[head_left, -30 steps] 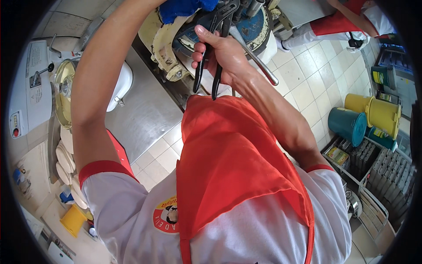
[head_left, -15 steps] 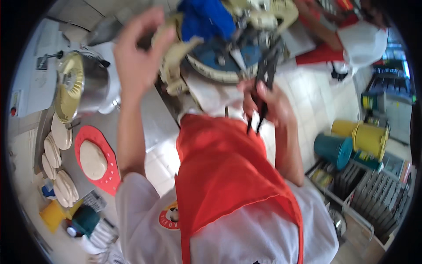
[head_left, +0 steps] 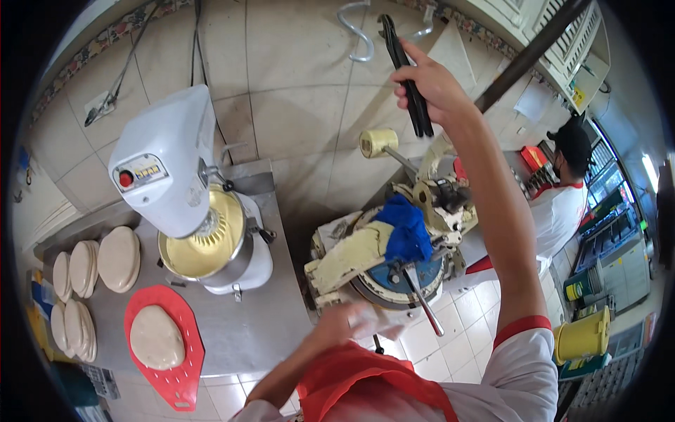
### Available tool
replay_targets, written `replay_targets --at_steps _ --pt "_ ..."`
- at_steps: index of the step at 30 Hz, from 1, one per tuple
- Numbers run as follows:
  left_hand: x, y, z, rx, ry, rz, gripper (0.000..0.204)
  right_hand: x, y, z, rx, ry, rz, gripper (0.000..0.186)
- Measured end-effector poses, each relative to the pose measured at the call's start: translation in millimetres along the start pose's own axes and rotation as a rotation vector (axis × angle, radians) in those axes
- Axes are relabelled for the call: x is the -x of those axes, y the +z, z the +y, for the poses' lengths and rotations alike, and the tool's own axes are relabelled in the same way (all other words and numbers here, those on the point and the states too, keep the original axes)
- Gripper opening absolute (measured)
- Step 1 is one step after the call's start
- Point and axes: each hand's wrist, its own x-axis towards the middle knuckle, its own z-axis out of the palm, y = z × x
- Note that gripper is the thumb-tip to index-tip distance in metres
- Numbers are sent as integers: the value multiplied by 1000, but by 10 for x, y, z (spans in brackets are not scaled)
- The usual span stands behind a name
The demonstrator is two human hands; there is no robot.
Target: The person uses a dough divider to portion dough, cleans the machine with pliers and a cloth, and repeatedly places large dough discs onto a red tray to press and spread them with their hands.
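Note:
Raised high toward the tiled wall, my right hand (head_left: pixel 437 88) is closed around a pair of long black pliers (head_left: pixel 410 77). The jaws point up beside a curved metal hook (head_left: pixel 362 34) on the wall. Motion blurs my left hand (head_left: pixel 341 327), low in front of the worn cream-coloured machine (head_left: pixel 351 264); its fingers are too smeared to read. A blue cloth (head_left: pixel 408 228) lies bunched over that machine. Below the cloth are a blue round plate (head_left: pixel 383 281) and a slanting metal lever (head_left: pixel 423 299).
On the steel table (head_left: pixel 242 337) at left stand a white mixer (head_left: pixel 165 148) with a bowl of yellow batter (head_left: pixel 200 250), a red board (head_left: pixel 186 380) bearing a dough round (head_left: pixel 156 337), and several more dough rounds (head_left: pixel 119 260). A co-worker (head_left: pixel 566 197) stands at right; a dark pole (head_left: pixel 531 60) slants overhead.
My right hand has gone up from near my apron to the wall with the pliers. My left hand has come down toward my waist. The view has tilted up to show the wall.

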Motion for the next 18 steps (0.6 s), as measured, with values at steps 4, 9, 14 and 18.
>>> replay_targets --at_steps 4,9,14,18 --pt "681 191 -334 268 -183 -459 58 -884 430 -16 357 -206 110 73" --pt "800 -154 -731 79 -182 -619 60 -1524 1036 -157 682 -482 269 65" --pt "615 -367 -988 -101 -189 -516 62 -1868 1500 -190 786 -572 316 67" --pt "485 -518 -964 -103 -168 -492 64 -1974 1660 -76 868 -580 365 71"
